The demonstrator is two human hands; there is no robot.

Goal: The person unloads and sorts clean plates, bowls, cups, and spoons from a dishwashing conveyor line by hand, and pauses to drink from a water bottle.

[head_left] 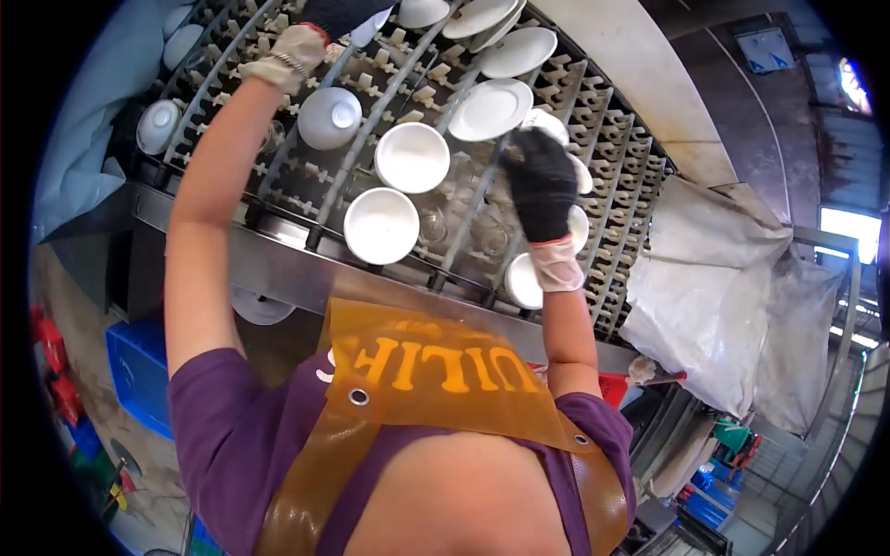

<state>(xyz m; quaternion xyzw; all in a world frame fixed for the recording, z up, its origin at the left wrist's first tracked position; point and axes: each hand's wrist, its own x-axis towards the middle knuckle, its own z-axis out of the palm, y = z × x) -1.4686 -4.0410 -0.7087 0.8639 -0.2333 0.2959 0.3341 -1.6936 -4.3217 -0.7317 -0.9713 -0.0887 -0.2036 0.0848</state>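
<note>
My left hand (pixel 345 17), in a black glove with a white cuff, reaches to the far edge of view over a conveyor rack (pixel 389 102). A white dish (pixel 370 28) is right beside it; the fingers are mostly cut off, so I cannot tell whether they hold it. My right hand (pixel 541 185), also black-gloved, is above the right part of the rack, its fingers smeared by motion. Next to it are a small white bowl (pixel 545 124) and a white plate (pixel 491 109). Two white bowls (pixel 412 157) (pixel 381 226) and an overturned bowl (pixel 330 119) lie between the hands.
Several clear glasses (pixel 489 232) stand near the rack's front. More white plates (pixel 519 52) lean at the back. A metal edge (pixel 297 261) runs along the front. Plastic sheeting (pixel 709 278) hangs at right, and a blue crate (pixel 139 375) is low at left.
</note>
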